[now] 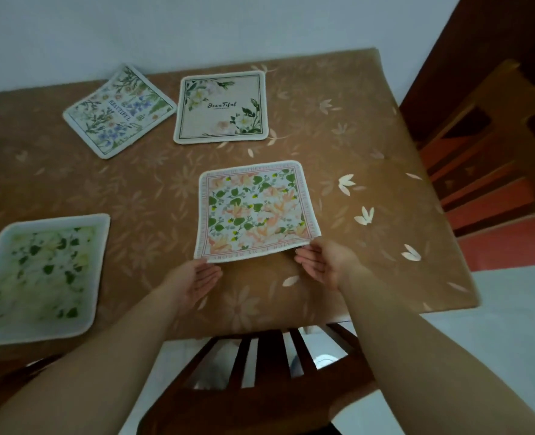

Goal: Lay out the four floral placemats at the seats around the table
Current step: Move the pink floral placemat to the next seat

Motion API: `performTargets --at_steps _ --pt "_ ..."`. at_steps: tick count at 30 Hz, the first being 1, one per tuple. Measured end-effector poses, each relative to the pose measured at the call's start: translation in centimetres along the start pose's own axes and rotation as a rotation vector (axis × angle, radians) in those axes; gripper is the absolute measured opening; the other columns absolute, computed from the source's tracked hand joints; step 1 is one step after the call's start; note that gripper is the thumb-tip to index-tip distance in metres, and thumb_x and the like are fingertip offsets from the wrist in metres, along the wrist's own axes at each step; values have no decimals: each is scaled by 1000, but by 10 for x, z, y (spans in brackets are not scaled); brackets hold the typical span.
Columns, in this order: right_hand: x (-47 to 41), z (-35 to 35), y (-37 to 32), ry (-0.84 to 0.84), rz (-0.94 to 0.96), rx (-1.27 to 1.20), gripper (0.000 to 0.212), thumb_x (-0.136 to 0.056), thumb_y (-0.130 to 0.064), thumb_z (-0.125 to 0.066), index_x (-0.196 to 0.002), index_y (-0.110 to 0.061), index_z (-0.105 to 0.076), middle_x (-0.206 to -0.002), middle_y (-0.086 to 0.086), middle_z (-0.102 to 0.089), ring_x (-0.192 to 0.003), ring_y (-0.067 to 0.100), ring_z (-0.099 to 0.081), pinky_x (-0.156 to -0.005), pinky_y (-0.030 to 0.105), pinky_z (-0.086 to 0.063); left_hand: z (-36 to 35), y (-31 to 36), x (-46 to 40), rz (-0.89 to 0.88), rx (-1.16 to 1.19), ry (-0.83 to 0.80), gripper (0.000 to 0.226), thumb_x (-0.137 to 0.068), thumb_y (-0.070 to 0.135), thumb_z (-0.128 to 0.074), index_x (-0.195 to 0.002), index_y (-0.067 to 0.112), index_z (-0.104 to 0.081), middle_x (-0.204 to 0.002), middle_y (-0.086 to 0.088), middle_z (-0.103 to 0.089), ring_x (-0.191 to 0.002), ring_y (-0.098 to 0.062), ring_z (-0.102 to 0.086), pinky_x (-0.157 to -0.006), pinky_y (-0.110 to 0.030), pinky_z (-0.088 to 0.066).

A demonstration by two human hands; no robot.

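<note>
Four floral placemats lie on the brown flower-patterned table (370, 146). The peach-and-green placemat (255, 210) lies flat in front of me. My left hand (197, 279) is at its near-left corner, palm turned inward and fingers extended, with the thumb touching the edge. My right hand (326, 262) mirrors it at the near-right corner, fingertips against the mat's near edge. A blurred green-and-yellow placemat (41, 277) sits at the table's near left. The blue-flowered "Beautiful" placemat (120, 109) lies turned at an angle at the far left, beside the white-rose "Beautiful" placemat (222, 106).
A dark wooden chair back (260, 365) stands between me and the table's near edge. Another wooden chair (486, 146) stands at the right side. A white wall runs behind the table's far edge. Pale floor shows at the lower right.
</note>
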State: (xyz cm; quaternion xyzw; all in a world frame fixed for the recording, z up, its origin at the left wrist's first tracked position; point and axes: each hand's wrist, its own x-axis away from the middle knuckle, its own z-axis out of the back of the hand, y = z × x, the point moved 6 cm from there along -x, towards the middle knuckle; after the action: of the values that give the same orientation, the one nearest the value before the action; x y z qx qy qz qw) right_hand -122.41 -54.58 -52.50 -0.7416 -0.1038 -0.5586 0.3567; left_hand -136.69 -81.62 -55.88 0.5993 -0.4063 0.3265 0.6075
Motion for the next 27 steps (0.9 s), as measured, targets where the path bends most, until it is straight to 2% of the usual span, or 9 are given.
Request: performTargets --at_steps 4,9,16,21,24,27 --pt "4 17 7 -20 -11 -4 26 -103 -27 -52 -95 -9 -69 -75 4 -80 -63 11 -77 -46 19 -53 -7 -15 12 21 -3 34 25 -103 22 -57 -99 -2 -66 -73 -12 -78 -61 -19 -76 -45 -25 -57" --pt "9 29 25 -23 -17 -10 25 -102 -26 -54 -96 -7 -69 -77 6 -81 -64 14 -77 -45 21 -55 -3 -29 24 15 -21 34 26 -103 23 -56 -96 0 -66 -73 -12 -78 -61 -18 -76 -45 -26 -58" --pt "21 33 59 -10 -35 25 23 -102 -26 -57 -100 -6 -68 -84 10 -81 -70 19 -79 -50 25 -59 17 -46 33 7 -31 -19 21 -103 21 -56 -104 3 -65 -79 -11 -80 -73 -20 -77 -52 -26 -60" --pt "32 30 71 24 -8 76 22 -103 -25 -55 -103 -6 -66 -81 9 -81 -68 19 -79 -54 29 -58 31 -53 39 19 -38 -44 21 -103 20 -56 -107 2 -66 -84 -12 -80 -84 -23 -77 -58 -29 -61" --pt "39 30 80 59 12 104 21 -103 -25 -55 -101 -7 -65 -74 7 -80 -69 19 -78 -56 30 -59 35 -62 40 31 -42 -55 22 -102 20 -58 -107 0 -66 -82 -14 -79 -81 -24 -77 -54 -28 -61" --pt "41 35 84 103 35 118 20 -102 -26 -57 -99 -7 -66 -71 5 -79 -76 20 -76 -58 30 -60 35 -71 38 32 -72 -71 24 -102 20 -57 -110 -1 -66 -83 -14 -79 -88 -25 -76 -52 -28 -60"
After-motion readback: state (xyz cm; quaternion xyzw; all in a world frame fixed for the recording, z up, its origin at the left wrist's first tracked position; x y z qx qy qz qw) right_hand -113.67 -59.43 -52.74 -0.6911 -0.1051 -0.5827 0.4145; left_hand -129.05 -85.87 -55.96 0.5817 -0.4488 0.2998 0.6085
